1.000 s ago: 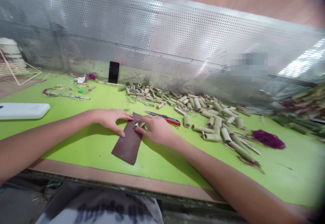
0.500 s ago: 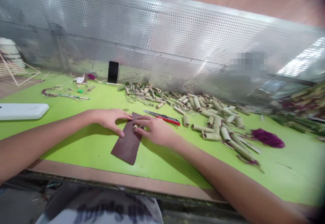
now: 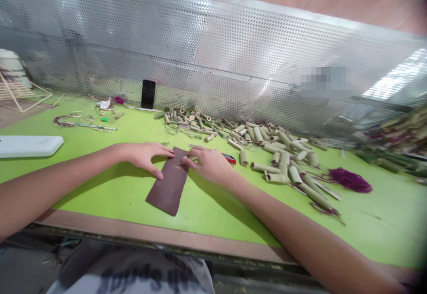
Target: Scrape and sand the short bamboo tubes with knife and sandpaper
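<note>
**Press firm, rub light**

L hand (image 3: 144,158) pins brown sheet (image 3: 167,189) flat on green tabletop (image 3: 100,200), thumb & fingers spread wide. R hand (image 3: 208,163) is pinched narrow, apparently on a small pale piece (image 3: 191,157), mostly hidden, at sheet's far R side. Best bet: firm L pressure so sheet doesn't creep, light even strokes, fingertips off the sheet, R knuckles clear of knife (image 3: 229,159) just beyond.

From the sheet (image 3: 167,187) on the table (image 3: 116,205), bamboo pieces (image 3: 285,158) lie at two o'clock, the string (image 3: 350,179) at three.
</note>
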Demonstrator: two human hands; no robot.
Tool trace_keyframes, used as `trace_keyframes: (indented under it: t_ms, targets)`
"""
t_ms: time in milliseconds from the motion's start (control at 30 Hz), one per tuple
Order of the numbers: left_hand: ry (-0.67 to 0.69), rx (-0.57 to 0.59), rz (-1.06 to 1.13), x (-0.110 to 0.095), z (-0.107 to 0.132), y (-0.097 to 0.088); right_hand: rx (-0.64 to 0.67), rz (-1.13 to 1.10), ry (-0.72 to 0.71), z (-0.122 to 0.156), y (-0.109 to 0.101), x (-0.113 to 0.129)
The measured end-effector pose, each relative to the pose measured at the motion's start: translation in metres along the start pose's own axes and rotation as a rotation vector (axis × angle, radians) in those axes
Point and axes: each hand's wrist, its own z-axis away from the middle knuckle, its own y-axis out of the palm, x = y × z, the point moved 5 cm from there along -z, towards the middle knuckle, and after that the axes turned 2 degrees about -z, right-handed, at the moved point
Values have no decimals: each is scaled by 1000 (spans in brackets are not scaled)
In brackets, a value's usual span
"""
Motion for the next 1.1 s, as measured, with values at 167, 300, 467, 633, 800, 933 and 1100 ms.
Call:
trace_keyframes:
  t_ms: [167,300,467,633,800,933,1100]
  targets:
    - [5,-16,10,1,0,0,95,-224,-434,22,5,57]
    - [-3,-12,6,2,-1,1,130,-296,-520,23,5,59]
    - [7,-9,-10,2,-1,1,88,-169,-131,5,1,10]
    - [7,-13,-2,1,0,0,149,-203,-180,13,5,31]
    - [0,-16,-1,0,0,0,179,-310,-481,24,6,63]
    - [1,-16,-15,1,-1,0,82,-229,-325,10,1,30]
    - [12,-15,-8,2,-1,1,38,-4,-81,1,1,1]
